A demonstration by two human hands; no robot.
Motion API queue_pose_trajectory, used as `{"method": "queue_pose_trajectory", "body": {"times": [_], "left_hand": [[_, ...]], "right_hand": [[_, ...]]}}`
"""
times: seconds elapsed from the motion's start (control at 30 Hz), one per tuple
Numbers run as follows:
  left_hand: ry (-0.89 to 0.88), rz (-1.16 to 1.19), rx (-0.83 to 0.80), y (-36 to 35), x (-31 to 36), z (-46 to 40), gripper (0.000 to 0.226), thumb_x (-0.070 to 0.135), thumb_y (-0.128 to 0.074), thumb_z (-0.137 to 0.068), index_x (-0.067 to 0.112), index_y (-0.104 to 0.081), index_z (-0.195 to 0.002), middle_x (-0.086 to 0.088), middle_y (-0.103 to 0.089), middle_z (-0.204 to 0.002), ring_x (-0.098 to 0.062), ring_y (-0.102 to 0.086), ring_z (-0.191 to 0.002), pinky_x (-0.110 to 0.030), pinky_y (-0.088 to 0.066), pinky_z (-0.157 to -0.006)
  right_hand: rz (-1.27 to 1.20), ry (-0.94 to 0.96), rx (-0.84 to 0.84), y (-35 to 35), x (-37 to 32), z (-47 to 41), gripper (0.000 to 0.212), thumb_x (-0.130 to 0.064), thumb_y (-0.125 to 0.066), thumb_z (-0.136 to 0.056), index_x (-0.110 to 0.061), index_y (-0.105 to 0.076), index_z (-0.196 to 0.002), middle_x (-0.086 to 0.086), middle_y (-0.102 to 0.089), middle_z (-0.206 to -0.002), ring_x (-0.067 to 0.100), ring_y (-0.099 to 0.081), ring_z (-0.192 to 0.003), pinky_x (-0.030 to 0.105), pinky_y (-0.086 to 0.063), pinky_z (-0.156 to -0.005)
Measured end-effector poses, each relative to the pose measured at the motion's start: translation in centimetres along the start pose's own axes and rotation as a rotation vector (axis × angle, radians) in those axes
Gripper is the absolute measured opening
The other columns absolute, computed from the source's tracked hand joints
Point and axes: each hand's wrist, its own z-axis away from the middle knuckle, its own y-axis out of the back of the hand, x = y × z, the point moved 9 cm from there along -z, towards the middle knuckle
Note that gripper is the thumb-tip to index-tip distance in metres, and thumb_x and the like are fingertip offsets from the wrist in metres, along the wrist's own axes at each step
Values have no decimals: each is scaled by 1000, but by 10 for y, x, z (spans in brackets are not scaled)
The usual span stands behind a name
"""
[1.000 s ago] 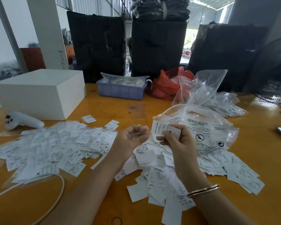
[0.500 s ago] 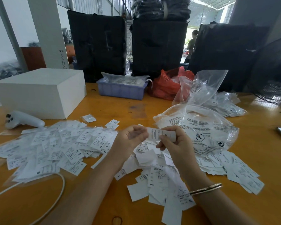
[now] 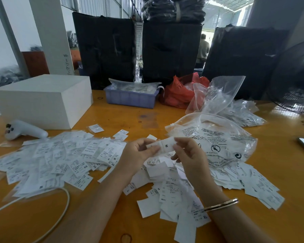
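Thumb and fingertips of the left hand (image 3: pixel 139 156) pinch the left end of a label (image 3: pixel 165 146). The right hand (image 3: pixel 191 155) pinches its right end the same way, fingers curled. The label is a narrow white strip with a black "M" printed near its middle. Its long axis runs left to right, almost level, and the printed face is turned toward the camera. It hangs just above a loose heap of labels (image 3: pixel 170 190) on the orange table (image 3: pixel 279 172), with a printed clear bag (image 3: pixel 218 137) just beyond to the right.
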Motion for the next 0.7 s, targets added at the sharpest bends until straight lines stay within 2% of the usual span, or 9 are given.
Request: {"method": "queue_pose_trajectory", "body": {"times": [0.07,0.17,0.23,0.3,0.4,0.5,0.57,0.63,0.7], "left_hand": [[-7,-29,12,1,0,0,7,20,-74,-79,23,-71,-84,13,-74,-78,0,-68,-71,-9,-47,-59],[-20,-95,-8,-2,0,0,9,25,-75,-76,27,-71,-84,15,-73,-79,0,-68,-74,-10,-50,-62],[-30,-126,-11,-1,0,0,8,26,-76,-76,28,-71,-82,12,-73,-79,-3,-69,-76,-14,-53,-65],[-48,-156,-21,0,1,0,8,24,-75,-77,29,-71,-81,12,-73,-79,-4,-69,-76,-15,-52,-66],[-91,-245,6,7,7,-1,6,24,-72,-82,29,-70,-81,14,-71,-77,0,-66,-73,-11,-50,-61],[-136,-380,186,32,17,-2,4,30,-67,-85,32,-65,-82,11,-67,-74,3,-61,-71,-11,-48,-55],[-169,-520,348,54,24,0,4,26,-65,-88,30,-63,-89,15,-63,-79,3,-59,-69,-9,-44,-49],[-145,-651,489,75,24,2,14,22,-65,-89,23,-64,-103,7,-66,-88,-1,-58,-70,-10,-39,-47],[-99,-771,568,90,20,1,23,22,-65,-89,20,-62,-112,-4,-70,-98,-12,-58,-75,-21,-43,-56]], "right_hand": [[88,45,-6,-3,-1,3,29,-8,-61,-89,-37,-62,-91,-9,-67,-69,2,-65,-62,20,-53,-60],[150,88,-44,-13,-4,7,35,-9,-62,-89,-44,-61,-88,-12,-67,-72,0,-65,-64,14,-51,-59],[188,116,-57,-16,-6,7,35,-11,-62,-89,-45,-61,-89,-12,-68,-72,4,-66,-67,19,-52,-60],[219,144,-95,-19,-7,9,29,-11,-62,-89,-39,-65,-95,-14,-67,-74,8,-66,-70,21,-53,-61],[318,197,-112,-18,-14,6,24,-13,-59,-90,-29,-65,-106,-23,-62,-85,-2,-60,-77,13,-49,-64],[346,225,101,19,-28,-21,21,-15,-52,-91,-26,-61,-106,-21,-58,-87,-8,-56,-78,9,-47,-67],[442,209,251,54,-30,-51,23,-11,-49,-94,-21,-64,-107,-16,-61,-92,-4,-55,-76,12,-45,-68],[565,63,270,81,-14,-86,28,-8,-44,-95,-15,-67,-110,-2,-66,-103,5,-55,-71,19,-44,-63],[785,-128,161,94,15,-110,32,-5,-40,-94,-10,-68,-111,5,-67,-109,11,-56,-67,23,-45,-57]]}}
